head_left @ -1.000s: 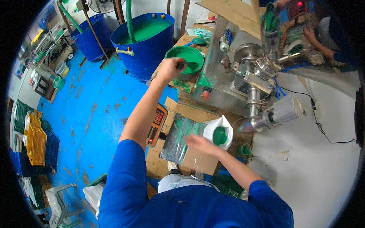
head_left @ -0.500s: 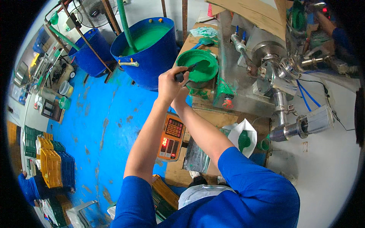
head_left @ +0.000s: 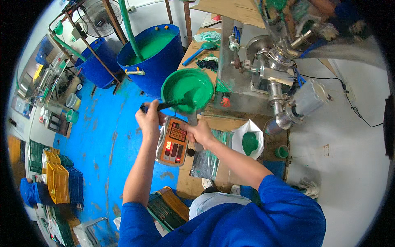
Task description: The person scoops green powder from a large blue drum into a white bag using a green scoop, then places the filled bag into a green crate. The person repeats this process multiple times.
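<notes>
A round green dipper (head_left: 205, 88) with a pale handle (head_left: 192, 119) hangs over the far end of an orange scale (head_left: 172, 146). Its bowl is coated with wet green paste, and some of the paste lies inside. My right hand (head_left: 199, 132) is wrapped round the handle. Closed on a black spatula-like tool (head_left: 164, 104), my left hand (head_left: 149, 118) holds it across the near left part of the bowl. The tool's far end is smeared green and dips into the paste, so its exact shape is hidden.
Blue tubs (head_left: 158, 68) of green liquid stand at the far left. On the bench lie a blue-handled scoop (head_left: 197, 53) and a dark cloth (head_left: 207, 64). Metal pipework (head_left: 275, 92) stands at right, near a white bag (head_left: 260, 133) holding green material and a small green cup (head_left: 282, 151).
The dipper has come nearer and left, over the scale. My hands have moved apart, the left one drawing leftward with the black tool. The blue-handled scoop and dark cloth show more fully.
</notes>
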The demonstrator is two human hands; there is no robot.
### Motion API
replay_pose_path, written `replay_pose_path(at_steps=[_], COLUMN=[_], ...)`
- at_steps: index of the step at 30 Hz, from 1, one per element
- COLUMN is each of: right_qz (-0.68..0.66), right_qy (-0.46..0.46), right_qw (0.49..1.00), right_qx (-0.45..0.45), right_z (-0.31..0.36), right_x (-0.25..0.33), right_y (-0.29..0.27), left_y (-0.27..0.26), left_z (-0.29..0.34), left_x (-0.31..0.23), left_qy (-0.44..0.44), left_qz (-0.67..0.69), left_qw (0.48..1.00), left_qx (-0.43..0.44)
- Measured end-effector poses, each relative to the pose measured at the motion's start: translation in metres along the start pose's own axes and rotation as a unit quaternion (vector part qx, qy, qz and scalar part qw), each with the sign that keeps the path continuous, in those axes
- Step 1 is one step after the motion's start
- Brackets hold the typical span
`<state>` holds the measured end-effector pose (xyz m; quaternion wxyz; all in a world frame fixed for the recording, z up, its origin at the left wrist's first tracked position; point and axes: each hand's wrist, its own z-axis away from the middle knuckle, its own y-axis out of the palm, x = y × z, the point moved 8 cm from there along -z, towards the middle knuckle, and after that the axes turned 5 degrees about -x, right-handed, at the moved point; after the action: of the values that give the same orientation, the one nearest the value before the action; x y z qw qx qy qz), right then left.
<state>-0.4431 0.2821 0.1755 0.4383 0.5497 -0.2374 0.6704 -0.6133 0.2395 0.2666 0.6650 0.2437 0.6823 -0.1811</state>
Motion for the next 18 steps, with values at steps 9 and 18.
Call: replay_pose_path(at_steps=[9, 18], right_qz=[-0.023, -0.042], right_qy=[0.057, 0.069], right_qw=[0.987, 0.986], right_qx=[0.147, 0.142], right_z=[0.173, 0.271], right_x=[-0.019, -0.043], right_y=[-0.047, -0.134], left_y=[-0.040, -0.037], left_z=[0.197, 0.295], left_x=[-0.038, 0.003], left_qy=[0.070, -0.157], left_qz=[-0.123, 0.026], left_qw=[0.990, 0.982], left_qx=[-0.004, -0.102])
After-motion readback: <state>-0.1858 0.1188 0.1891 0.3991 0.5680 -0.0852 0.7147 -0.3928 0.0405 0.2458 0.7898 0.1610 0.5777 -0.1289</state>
